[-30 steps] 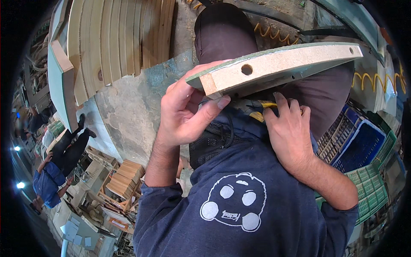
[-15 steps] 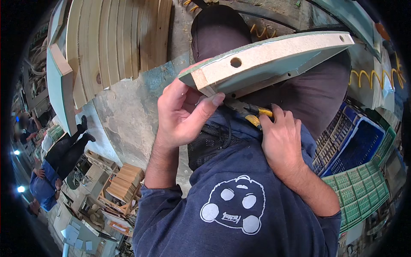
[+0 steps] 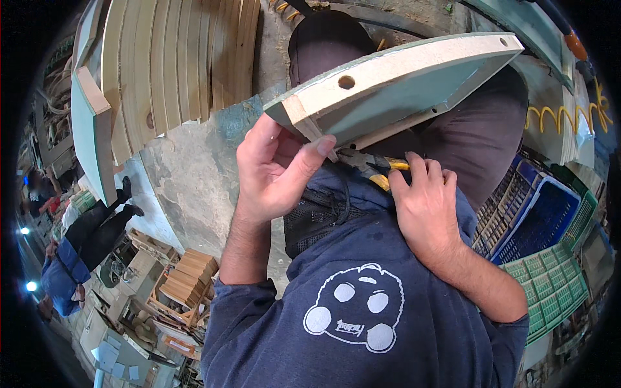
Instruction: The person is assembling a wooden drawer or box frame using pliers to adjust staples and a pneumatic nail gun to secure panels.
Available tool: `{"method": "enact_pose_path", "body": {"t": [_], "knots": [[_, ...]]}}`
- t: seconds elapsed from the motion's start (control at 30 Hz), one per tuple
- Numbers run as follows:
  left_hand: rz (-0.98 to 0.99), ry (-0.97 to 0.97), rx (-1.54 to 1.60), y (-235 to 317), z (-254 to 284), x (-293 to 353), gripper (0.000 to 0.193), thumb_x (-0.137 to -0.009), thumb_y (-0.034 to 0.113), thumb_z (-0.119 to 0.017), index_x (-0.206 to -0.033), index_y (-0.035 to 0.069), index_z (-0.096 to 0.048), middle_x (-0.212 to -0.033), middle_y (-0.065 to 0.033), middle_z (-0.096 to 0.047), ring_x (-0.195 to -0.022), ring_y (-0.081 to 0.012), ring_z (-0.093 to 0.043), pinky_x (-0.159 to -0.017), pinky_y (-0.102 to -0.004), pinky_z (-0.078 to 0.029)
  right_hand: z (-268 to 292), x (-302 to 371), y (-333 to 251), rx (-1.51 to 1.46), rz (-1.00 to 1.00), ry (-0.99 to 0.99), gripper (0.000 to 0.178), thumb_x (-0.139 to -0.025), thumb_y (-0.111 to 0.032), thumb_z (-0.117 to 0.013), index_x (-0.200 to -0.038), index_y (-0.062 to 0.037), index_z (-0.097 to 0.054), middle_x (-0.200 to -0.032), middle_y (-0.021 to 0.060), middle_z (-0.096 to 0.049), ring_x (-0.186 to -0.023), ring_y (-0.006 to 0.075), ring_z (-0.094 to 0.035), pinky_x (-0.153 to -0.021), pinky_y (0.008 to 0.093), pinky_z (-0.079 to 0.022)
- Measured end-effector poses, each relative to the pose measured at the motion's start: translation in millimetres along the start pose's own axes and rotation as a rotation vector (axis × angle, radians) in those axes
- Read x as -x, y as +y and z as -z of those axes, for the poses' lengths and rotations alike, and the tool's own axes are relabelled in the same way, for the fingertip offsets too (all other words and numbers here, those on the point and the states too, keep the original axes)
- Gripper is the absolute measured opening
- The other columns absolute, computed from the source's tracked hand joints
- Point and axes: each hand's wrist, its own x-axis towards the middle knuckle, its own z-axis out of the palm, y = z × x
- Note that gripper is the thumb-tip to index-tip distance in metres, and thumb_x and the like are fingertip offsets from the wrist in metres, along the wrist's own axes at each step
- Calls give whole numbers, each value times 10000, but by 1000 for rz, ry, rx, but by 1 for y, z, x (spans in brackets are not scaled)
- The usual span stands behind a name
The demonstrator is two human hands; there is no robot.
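Note:
A curved wooden frame (image 3: 414,64) with a pale green panel rests tilted across my lap, round holes showing in its light wood edges. My left hand (image 3: 275,174) grips its near left corner, thumb on the near rail and fingers behind. Low in my right hand (image 3: 427,207) are pliers (image 3: 372,171) with yellow and black handles. Their jaws lie at the frame's near rail, close to my left thumb. Whether the jaws hold anything is too small to tell.
Curved wooden pieces (image 3: 174,64) stand stacked at the far left, beside another green-panelled piece (image 3: 94,139). Blue crates (image 3: 543,213) and a green crate (image 3: 543,291) sit at my right. A yellow coiled hose (image 3: 569,123) hangs far right. Another person (image 3: 68,271) is at the left.
The frame has shifted slightly up and to the left, tilting a little more. The pliers' jaws have moved left along the near rail, and my right forearm has swung slightly outward.

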Motion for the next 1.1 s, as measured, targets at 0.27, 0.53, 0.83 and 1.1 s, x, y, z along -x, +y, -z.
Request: {"method": "enact_pose_path", "body": {"t": [0.27, 0.53, 0.83, 1.1], "knots": [[-15, 23, 84, -5, 2, -1, 435, -840, -35, -612, -1240, -61, -443, -1138, -136, -581, -1042, -178, -565, -876, -310, -468, -6, 0, 7, -11, 74, 79, 198, -763, -150, -542, -921, -42, -592, -1129, 133, -513, -1018, 254, -482, -834, 454, -375], [-20, 25, 88, -8, 6, -2, 458, -844, -17, -613, -1261, -56, -427, -1160, -140, -565, -1053, -175, -553, -885, -308, -456, -9, -3, 11, 9, 111, 88, 204, -770, -157, -539, -929, -40, -588, -1125, 126, -505, -1027, 246, -479, -848, 463, -371], [24, 53, 80, -8, 6, -3, 463, -841, 1, -624, -1259, -49, -433, -1126, -129, -581, -1027, -162, -557, -858, -288, -460, -16, -10, 21, -5, 209, 156, 192, -752, -165, -549, -886, -33, -590, -1069, 126, -513, -988, 242, -489, -824, 443, -381], [39, 12, -4, -7, 5, 0, 576, -804, -51, -641, -1305, -24, -357, -1173, -142, -541, -1065, -188, -555, -878, -304, -470, -20, -15, 30, -27, 258, 162, 159, -738, -167, -557, -839, -47, -583, -994, 110, -526, -886, 226, -499, -743, 370, -400]]}}
